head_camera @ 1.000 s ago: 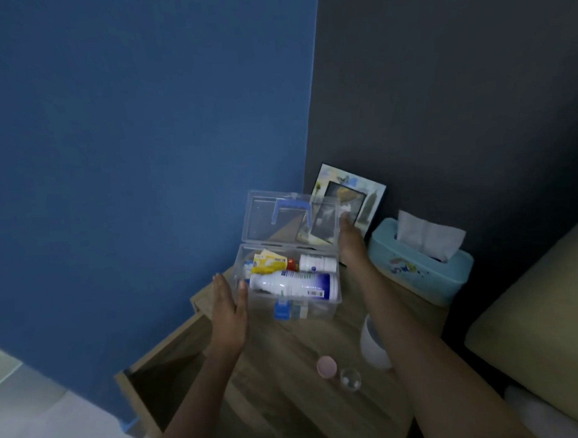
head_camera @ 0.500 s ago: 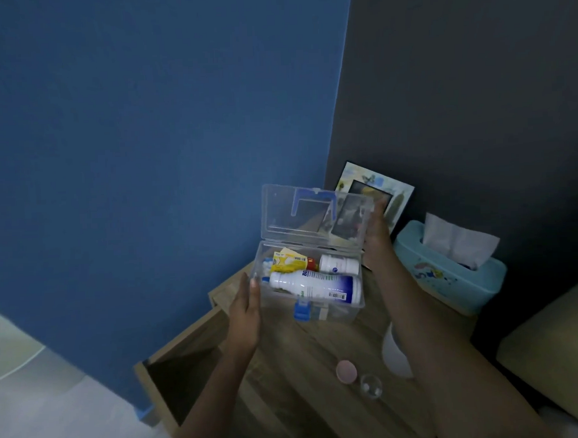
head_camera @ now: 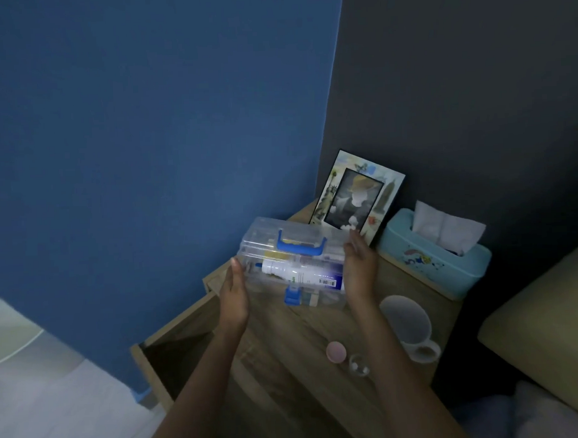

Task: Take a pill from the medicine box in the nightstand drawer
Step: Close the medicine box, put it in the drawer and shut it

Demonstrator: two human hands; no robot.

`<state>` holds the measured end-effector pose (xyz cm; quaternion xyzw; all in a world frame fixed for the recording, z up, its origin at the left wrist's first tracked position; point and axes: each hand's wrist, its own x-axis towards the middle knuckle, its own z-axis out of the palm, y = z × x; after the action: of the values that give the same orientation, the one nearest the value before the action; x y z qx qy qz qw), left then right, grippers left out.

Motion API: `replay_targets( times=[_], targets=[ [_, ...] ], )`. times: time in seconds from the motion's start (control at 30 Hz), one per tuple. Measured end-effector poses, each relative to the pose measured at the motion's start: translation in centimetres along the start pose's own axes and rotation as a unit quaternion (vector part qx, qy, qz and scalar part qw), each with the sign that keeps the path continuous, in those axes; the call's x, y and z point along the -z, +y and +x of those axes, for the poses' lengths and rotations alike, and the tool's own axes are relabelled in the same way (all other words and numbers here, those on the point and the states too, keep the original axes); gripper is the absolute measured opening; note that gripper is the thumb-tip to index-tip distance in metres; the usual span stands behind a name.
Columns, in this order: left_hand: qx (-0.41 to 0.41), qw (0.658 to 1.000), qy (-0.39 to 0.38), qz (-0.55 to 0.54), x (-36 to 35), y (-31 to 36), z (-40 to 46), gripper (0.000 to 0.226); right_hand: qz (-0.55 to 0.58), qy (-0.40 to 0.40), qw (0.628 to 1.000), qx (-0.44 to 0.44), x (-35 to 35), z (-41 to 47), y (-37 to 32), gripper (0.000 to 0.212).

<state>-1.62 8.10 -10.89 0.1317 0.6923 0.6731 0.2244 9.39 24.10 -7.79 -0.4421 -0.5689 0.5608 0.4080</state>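
At the far left, one open nightstand drawer (head_camera: 174, 350) is seen pulled out below the wooden bench (head_camera: 286, 366), its inside dark. The left hand (head_camera: 234, 291) is laid flat against the left end of the medicine box (head_camera: 292, 268), fingers straight. The clear box is pressed between the two palms above the back part of the bench, its lid shut, with one blue handle (head_camera: 300, 246) on top and one blue latch (head_camera: 293, 295) at the front. Inside, one white bottle (head_camera: 302, 274) with a blue label lies on its side; other contents are blurred. The right hand (head_camera: 360, 272) is set flat against the right end of the box, so each grip is an open palm clamping the box rather than a curled hold. Behind the box, one picture frame (head_camera: 357, 196) leans on the dark wall, partly covered by the right fingertips. Nearer the person, one pink cap (head_camera: 335, 351) and one small clear container (head_camera: 359, 368) lie just beside each other. Further right stand one white mug (head_camera: 407, 326) and one teal tissue box (head_camera: 436, 256), with a bed edge (head_camera: 543, 324) at the far right.
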Motion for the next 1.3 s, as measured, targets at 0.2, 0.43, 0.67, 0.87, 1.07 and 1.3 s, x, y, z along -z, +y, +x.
replay_targets(
  times=[0.2,0.43,0.67,0.87,1.07,1.3],
  targets=[
    [-0.020,1.000,0.005,0.014,0.0,0.1,0.1,0.053,-0.016,0.015,1.000,0.010,-0.3,-0.5,1.5,0.042],
    [-0.031,0.999,0.025,0.028,0.0,-0.6,0.6,0.049,-0.075,0.015,0.996,0.041,-0.5,-1.2,2.8,0.041],
    [-0.028,0.996,0.042,0.070,0.1,-1.1,1.0,0.043,-0.099,0.001,0.995,0.007,-0.1,-1.5,3.1,0.053],
    [-0.018,0.996,0.041,0.073,0.0,-0.8,1.1,0.039,0.017,0.010,0.999,-0.031,0.3,-2.1,2.6,0.047],
    [-0.014,0.996,0.042,0.071,0.0,-0.6,0.9,0.039,0.051,0.021,0.998,-0.019,0.4,-3.5,4.0,0.035],
    [0.037,0.994,0.087,0.062,-0.4,-0.3,0.1,0.054,0.051,0.018,0.998,-0.019,0.6,-3.3,4.0,0.033]
  ],
)
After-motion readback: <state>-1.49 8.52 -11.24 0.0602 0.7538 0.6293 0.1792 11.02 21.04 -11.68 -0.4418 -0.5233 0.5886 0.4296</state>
